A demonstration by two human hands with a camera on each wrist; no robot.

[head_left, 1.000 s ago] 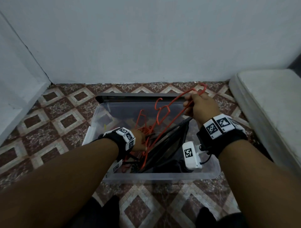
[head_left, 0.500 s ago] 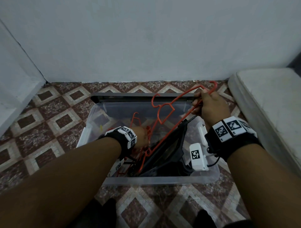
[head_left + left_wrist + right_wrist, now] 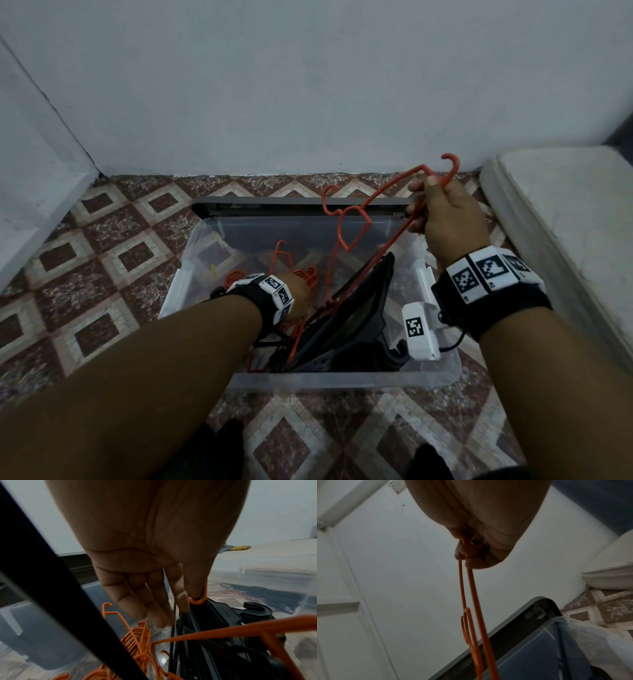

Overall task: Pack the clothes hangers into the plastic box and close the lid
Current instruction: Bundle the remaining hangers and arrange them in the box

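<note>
Left hand: the left hand sat low in the plastic box, left of centre frame; its fingers lay nearly straight, and its thumb and forefinger pinched the hook of one orange hanger.
Stacked hangers: a bunch of orange hangers lay inside the box under that hand, too overlapped to count; black hangers leaned beside them at centre, number unclear.
Box: one clear plastic box stood on the tiled floor, open.
Lid: one dark lid stood on edge behind the box.
Right hand: at upper right, the right hand clenched two orange hangers near their hooks, raised above the box's far right corner.
</note>
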